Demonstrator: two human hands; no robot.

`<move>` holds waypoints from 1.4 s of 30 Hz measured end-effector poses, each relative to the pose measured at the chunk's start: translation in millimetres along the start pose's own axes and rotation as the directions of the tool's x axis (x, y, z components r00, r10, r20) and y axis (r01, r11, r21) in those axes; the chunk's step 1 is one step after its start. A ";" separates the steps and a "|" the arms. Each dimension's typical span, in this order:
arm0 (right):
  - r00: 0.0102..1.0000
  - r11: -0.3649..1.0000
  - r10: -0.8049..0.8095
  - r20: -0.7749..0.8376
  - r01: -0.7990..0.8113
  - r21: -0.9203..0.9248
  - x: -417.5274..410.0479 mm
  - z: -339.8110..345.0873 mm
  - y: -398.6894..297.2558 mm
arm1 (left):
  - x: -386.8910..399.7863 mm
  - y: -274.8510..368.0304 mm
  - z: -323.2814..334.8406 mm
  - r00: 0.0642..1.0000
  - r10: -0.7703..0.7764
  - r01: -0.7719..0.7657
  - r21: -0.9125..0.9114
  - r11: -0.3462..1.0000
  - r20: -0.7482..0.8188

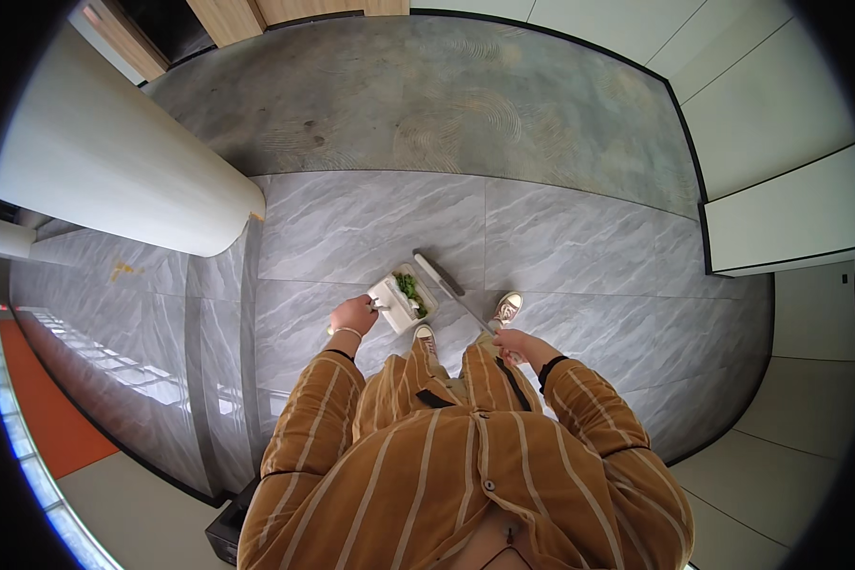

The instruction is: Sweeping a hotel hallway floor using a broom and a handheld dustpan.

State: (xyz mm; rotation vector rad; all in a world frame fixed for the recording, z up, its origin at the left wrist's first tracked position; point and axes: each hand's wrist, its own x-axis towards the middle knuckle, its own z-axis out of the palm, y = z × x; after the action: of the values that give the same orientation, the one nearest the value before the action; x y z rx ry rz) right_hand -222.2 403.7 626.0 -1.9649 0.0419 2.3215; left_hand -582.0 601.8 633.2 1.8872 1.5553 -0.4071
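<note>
My left hand (355, 315) is closed on the handle of a cream plastic dustpan (397, 312), held low before me. Leafy greens (407, 286) and some white scraps lie in the pan along its far right side. In my right hand (514, 345) is the handle (479, 318) of a broom, slanting away to the upper left. Its long, narrow broom head (436, 271), pale with dark bristles, is just right of the dustpan. Whether the bristles touch the floor, I cannot tell.
My sneakers (509, 307) stand on grey marbled floor tiles (577, 249). A thick white pillar (135, 157) rises at the left, and a dark box (228, 531) is at lower left. Pale wall panels (784, 214) bound the right, beyond a rougher grey floor (413, 100).
</note>
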 end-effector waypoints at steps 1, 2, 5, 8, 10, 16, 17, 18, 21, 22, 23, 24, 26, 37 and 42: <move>0.999 1.000 -0.002 -0.036 0.002 0.009 -3.8 -1.1 -3.8 | 1.6 0.0 -0.9 1.000 0.001 -0.001 -0.004 1.000 -0.003; 0.998 0.998 0.045 0.035 -0.046 0.047 -7.6 -3.8 -7.4 | 2.8 -0.3 -0.9 0.999 -0.033 0.033 0.006 0.999 0.025; 0.980 0.979 0.135 0.145 -0.155 0.133 -23.4 -22.1 -23.9 | 6.5 -0.4 -4.5 1.000 -0.008 0.008 0.007 1.000 0.007; 0.964 0.942 0.180 0.195 -0.225 0.247 -49.2 -46.4 -34.3 | 6.5 -0.2 -6.6 1.000 -0.019 0.019 -0.004 1.000 0.009; 0.962 0.919 0.179 0.204 -0.237 0.316 -70.3 -62.8 -38.2 | 6.2 -0.3 -7.9 1.000 0.007 -0.007 -0.001 1.000 -0.007; 0.994 0.931 0.074 0.075 -0.096 0.351 -115.5 -96.4 -45.5 | 4.4 -2.7 -12.9 1.000 0.007 -0.007 -0.007 1.000 -0.007; 0.995 0.936 0.073 0.075 -0.094 0.339 -116.0 -99.2 -47.3 | 4.3 -3.6 -13.2 1.000 0.004 -0.004 -0.007 1.000 0.003; 0.998 0.935 0.063 0.026 -0.068 0.348 -115.3 -102.1 -49.6 | 3.7 -4.1 -14.6 1.000 0.021 -0.021 -0.007 1.000 -0.006; 0.998 0.931 0.052 -0.043 -0.033 0.363 -100.3 -106.7 -57.4 | 1.7 -5.4 -17.2 0.999 0.028 -0.029 -0.011 1.000 -0.018; 0.990 0.960 0.040 -0.135 0.000 0.280 -91.6 -106.1 -60.9 | 0.8 -5.3 -18.5 1.000 0.019 -0.019 -0.011 1.000 -0.022; 0.976 0.976 0.031 -0.215 0.017 0.217 -82.1 -104.0 -63.2 | -1.0 -6.3 -18.7 1.000 -0.016 0.016 -0.001 1.000 -0.001; 0.976 0.981 0.028 -0.215 0.015 0.194 -73.0 -102.4 -68.4 | -0.9 -5.8 -22.0 1.000 0.002 -0.002 -0.004 1.000 -0.018; 0.956 0.991 -0.096 -0.279 0.119 0.067 -53.5 -91.9 -70.4 | -4.8 -7.5 -24.7 1.000 -0.022 0.022 0.017 1.000 -0.009; 0.999 0.998 -0.043 0.018 0.044 -0.036 -16.5 4.3 -58.7 | -4.4 4.7 -19.2 0.999 -0.034 0.034 -0.022 0.999 -0.028; 0.996 0.990 0.045 0.077 -0.055 0.127 -29.2 13.1 -79.3 | -4.1 -0.2 -23.8 0.999 -0.035 0.035 0.011 0.999 -0.018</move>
State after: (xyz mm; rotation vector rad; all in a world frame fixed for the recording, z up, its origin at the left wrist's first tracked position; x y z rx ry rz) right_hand -222.8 481.9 660.4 -1.8366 0.2323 2.3553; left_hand -587.1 614.3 653.3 1.8800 1.6028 -0.4161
